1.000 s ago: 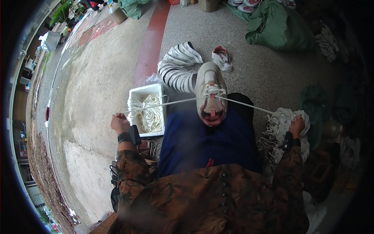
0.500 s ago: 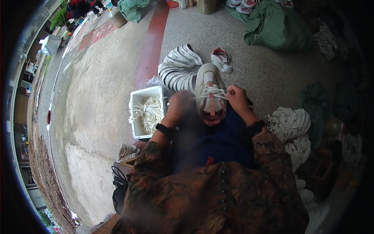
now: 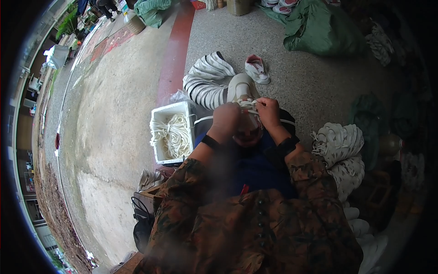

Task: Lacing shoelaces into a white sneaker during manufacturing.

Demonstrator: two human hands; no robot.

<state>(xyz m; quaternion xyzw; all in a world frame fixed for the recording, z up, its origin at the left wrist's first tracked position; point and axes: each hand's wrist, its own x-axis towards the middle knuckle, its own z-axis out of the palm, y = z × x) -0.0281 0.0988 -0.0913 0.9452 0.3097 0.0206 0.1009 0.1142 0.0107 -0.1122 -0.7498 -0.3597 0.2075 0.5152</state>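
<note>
A beige and white sneaker (image 3: 242,84) with pinkish trim rests on my lap, its toe pointing away from me. White shoelace (image 3: 247,103) crosses over its tongue. My left hand (image 3: 226,119) is closed at the left side of the eyelets, covering part of the shoe; its fingertips are partly hidden, and a lace end trails out to its left. On the other side, my right hand (image 3: 268,111) pinches the lace close to the eyelets. Both hands are near each other above the shoe.
Left of my knees stands a white foam box (image 3: 158,153) heaped with white laces (image 3: 177,132). Beyond my lap lie a curved row of nested white shoe pieces (image 3: 205,75) and another sneaker (image 3: 257,69). Stacked shoe uppers (image 3: 337,144) sit at right; a green sack (image 3: 321,34) lies farther off.
Both hands have come inward over the shoe; the left moved right and now covers more of it. The lace that was pulled out sideways is now gathered between them.
</note>
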